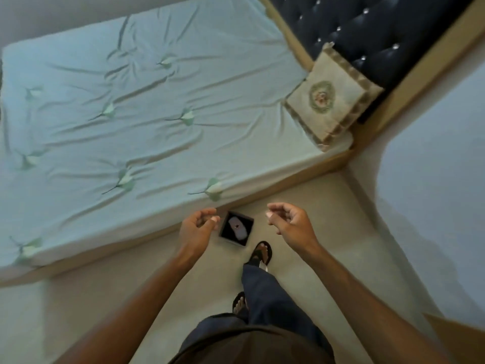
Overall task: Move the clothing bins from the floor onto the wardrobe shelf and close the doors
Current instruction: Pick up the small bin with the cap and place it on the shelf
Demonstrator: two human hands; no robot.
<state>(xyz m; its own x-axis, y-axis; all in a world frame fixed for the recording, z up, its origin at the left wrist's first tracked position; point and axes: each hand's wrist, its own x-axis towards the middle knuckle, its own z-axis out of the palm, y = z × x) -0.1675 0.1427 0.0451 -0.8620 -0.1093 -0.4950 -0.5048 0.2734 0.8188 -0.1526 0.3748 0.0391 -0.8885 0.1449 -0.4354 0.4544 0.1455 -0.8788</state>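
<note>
A small dark square bin (236,228) with a pale folded cloth inside sits on the beige floor beside the bed. My left hand (197,227) hovers just left of it, fingers loosely curled, holding nothing. My right hand (290,223) hangs to the right of the bin, also loosely curled and empty. Neither hand touches the bin. No wardrobe is in view.
A bed (147,122) with a light blue sheet fills the left and centre. A beige cushion (332,98) leans on the dark tufted headboard (372,35). My sandalled feet (261,254) stand on the floor just below the bin. A wall (433,166) rises on the right.
</note>
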